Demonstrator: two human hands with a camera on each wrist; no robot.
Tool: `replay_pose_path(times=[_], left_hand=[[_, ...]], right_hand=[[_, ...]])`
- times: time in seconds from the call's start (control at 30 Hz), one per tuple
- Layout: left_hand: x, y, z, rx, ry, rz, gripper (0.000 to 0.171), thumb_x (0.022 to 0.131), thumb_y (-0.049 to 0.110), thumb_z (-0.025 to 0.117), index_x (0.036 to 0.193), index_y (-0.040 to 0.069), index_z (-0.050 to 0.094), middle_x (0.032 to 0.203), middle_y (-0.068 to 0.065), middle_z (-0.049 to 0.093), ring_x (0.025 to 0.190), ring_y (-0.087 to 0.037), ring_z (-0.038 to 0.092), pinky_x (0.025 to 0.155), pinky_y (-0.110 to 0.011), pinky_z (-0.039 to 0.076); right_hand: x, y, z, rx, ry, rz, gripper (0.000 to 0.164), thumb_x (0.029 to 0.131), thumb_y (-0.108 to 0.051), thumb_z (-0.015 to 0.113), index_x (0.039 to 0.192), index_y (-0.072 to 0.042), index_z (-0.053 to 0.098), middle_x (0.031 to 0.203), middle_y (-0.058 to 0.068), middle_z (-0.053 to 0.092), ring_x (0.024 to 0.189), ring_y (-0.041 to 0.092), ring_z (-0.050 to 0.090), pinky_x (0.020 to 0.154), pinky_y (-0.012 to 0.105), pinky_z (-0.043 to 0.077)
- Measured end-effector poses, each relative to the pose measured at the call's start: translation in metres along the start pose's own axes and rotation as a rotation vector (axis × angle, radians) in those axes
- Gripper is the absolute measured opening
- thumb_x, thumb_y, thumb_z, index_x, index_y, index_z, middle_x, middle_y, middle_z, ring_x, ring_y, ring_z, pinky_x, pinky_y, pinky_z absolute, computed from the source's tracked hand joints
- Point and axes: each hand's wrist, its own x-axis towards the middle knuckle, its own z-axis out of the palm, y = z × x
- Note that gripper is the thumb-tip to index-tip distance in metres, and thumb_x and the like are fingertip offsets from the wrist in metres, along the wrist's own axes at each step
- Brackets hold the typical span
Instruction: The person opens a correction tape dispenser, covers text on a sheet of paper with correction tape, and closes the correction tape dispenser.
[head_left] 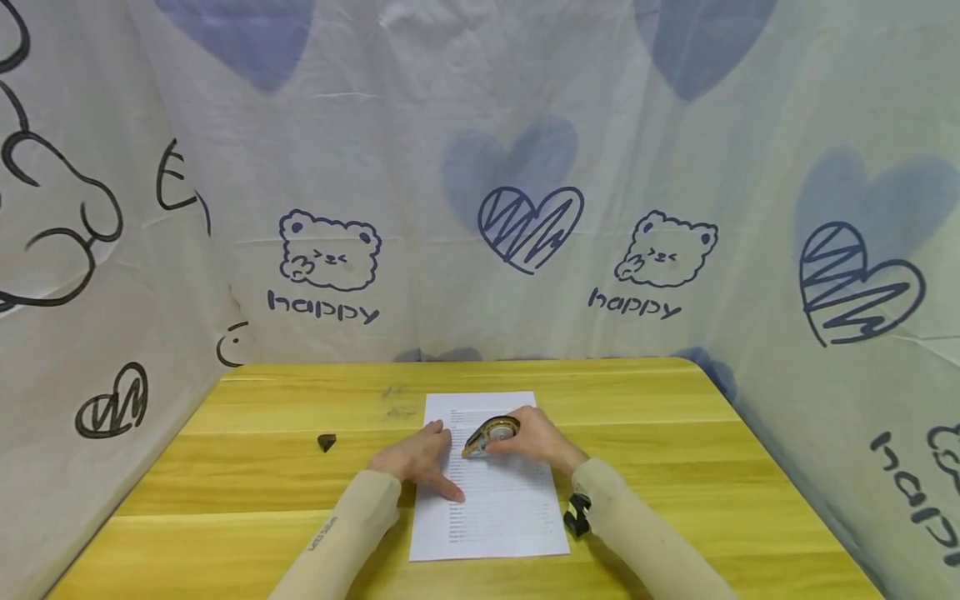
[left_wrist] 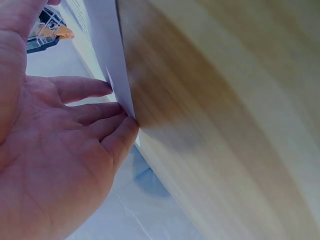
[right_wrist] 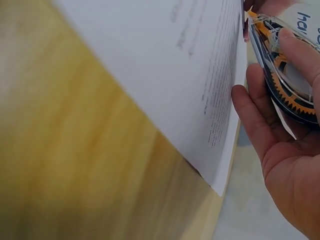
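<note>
A sheet of printed paper [head_left: 495, 525] lies on the wooden table, lines of text running down it. My right hand [head_left: 542, 439] grips a correction tape dispenser [head_left: 497, 432] with a clear body and orange gears inside. Its orange tip points down and left, at the text in the upper part of the sheet; whether it touches cannot be told. In the right wrist view the thumb and fingers hold the dispenser [right_wrist: 287, 82] from both sides. My left hand [head_left: 422, 461] rests on the sheet's left edge, fingers extended; the left wrist view shows its fingertips [left_wrist: 127, 127] against the paper.
A small black piece [head_left: 326, 442] lies on the table [head_left: 247, 483] left of the paper. A black device [head_left: 577, 514] sits at my right wrist. Fabric walls [head_left: 427, 250] with printed hearts and bears stand around the table's back and sides.
</note>
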Motion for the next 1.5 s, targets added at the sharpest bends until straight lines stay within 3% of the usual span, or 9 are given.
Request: replay_pose_path(times=[0.33, 0.93, 1.27, 1.5], left_hand=[[0.0, 0.002, -0.003, 0.011, -0.011, -0.006, 0.11, 0.065, 0.056, 0.086, 0.148, 0.0, 0.039, 0.16, -0.021, 0.025, 0.148, -0.034, 0.025, 0.12, -0.047, 0.027], [-0.002, 0.005, -0.007, -0.005, -0.022, -0.017, 0.11, 0.065, 0.055, 0.086, 0.149, 0.002, 0.038, 0.161, -0.02, 0.023, 0.149, -0.033, 0.023, 0.12, -0.047, 0.027], [-0.002, 0.002, -0.005, -0.015, -0.021, 0.004, 0.11, 0.066, 0.054, 0.086, 0.148, -0.001, 0.038, 0.16, -0.022, 0.023, 0.149, -0.035, 0.023, 0.12, -0.048, 0.027], [-0.002, 0.001, -0.003, -0.005, -0.031, -0.006, 0.113, 0.066, 0.057, 0.084, 0.151, 0.001, 0.034, 0.162, -0.02, 0.019, 0.15, -0.033, 0.02, 0.12, -0.049, 0.026]], right_hand=[[0.008, -0.002, -0.001, -0.061, -0.006, -0.036, 0.027, 0.076, -0.028, 0.085, 0.092, -0.009, 0.075, 0.08, -0.001, 0.073, 0.067, 0.008, 0.063, 0.062, 0.024, 0.053], [0.011, -0.004, 0.001, -0.087, 0.013, -0.016, 0.028, 0.075, -0.03, 0.086, 0.091, -0.01, 0.075, 0.079, -0.001, 0.073, 0.066, 0.007, 0.063, 0.061, 0.022, 0.052], [0.013, -0.007, -0.001, -0.179, -0.019, -0.025, 0.026, 0.075, -0.033, 0.086, 0.082, -0.012, 0.072, 0.07, -0.006, 0.067, 0.059, 0.006, 0.055, 0.054, 0.022, 0.046], [0.016, -0.014, -0.005, -0.202, -0.069, -0.009, 0.026, 0.077, -0.032, 0.085, 0.086, -0.01, 0.073, 0.074, -0.004, 0.069, 0.064, 0.008, 0.059, 0.06, 0.023, 0.049]])
